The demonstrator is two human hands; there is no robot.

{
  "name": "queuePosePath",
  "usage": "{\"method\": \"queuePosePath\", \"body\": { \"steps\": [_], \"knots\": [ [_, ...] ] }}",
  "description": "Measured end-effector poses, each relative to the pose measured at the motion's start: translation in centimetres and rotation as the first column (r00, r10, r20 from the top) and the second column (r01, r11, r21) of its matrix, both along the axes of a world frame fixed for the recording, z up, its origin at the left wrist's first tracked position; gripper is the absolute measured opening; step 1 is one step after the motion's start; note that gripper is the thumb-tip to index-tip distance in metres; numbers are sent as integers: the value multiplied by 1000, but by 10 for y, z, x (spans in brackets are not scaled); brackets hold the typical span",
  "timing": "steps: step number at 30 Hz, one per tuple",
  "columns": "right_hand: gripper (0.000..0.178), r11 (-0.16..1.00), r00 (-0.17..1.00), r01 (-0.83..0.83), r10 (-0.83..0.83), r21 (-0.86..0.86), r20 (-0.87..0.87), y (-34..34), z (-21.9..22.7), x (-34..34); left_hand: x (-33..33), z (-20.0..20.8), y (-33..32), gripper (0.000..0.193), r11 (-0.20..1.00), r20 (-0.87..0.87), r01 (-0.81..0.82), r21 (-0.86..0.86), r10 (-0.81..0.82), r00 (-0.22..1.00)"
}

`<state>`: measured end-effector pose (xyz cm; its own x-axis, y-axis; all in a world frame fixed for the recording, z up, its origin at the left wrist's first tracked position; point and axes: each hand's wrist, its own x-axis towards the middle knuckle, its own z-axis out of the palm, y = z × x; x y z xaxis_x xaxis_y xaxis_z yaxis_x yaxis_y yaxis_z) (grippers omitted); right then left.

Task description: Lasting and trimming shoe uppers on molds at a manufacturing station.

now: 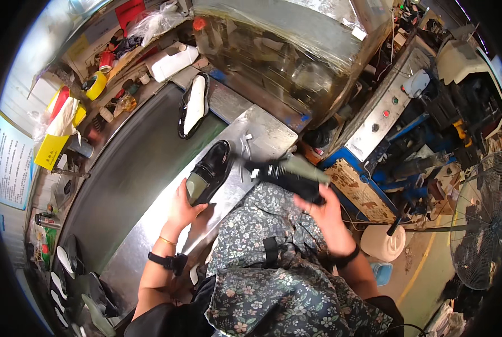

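above the floral apron (301,292), the right hand (324,212) grips a blurred black shoe (287,182). the left hand (182,210) spreads round a black loafer's (212,168) heel over the metal bench (135,238); how firmly, i can't tell. seemingly they're handling both; next needs steady hold. beyond the left grip, a black-and-white shoe (194,106) lies on the dark belt (130,146).

Left hand (180,210) reaches forward, thumb spread; right hand (325,213) angles inward.
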<state>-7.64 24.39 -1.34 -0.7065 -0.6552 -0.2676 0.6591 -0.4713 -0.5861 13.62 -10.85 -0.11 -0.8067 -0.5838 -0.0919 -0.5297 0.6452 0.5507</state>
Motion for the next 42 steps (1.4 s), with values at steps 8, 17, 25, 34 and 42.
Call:
{"method": "queuePosePath", "body": {
  "steps": [8, 17, 25, 34, 42],
  "knots": [
    [37, 462, 537, 708, 140, 534, -832, -212, -24, -160, 4, 29, -30, 79, 723, -6, 97, 684, -127, 992],
    [62, 594, -143, -567, 611, 571, -778, -105, 27, 63, 111, 17, 42, 46, -327, 385, -355, 876, 29, 922],
    [102, 606, 161, -225, 796, 763, -584, -31, 29, 78, -27, 9, 76, 48, -200, 71, 151, 968, 798, 599],
    [79, 801, 784, 408, -61, 439, -618, 162, 129, 25, -51, 59, 146, 28, 105, -428, 443, 890, -137, 893],
    [74, -339, 370, 906, 334, 255, -867, 318, 212, -137, -11, -10, 122, 26, 504, -138, 182, 844, -124, 983]
  ]
}}
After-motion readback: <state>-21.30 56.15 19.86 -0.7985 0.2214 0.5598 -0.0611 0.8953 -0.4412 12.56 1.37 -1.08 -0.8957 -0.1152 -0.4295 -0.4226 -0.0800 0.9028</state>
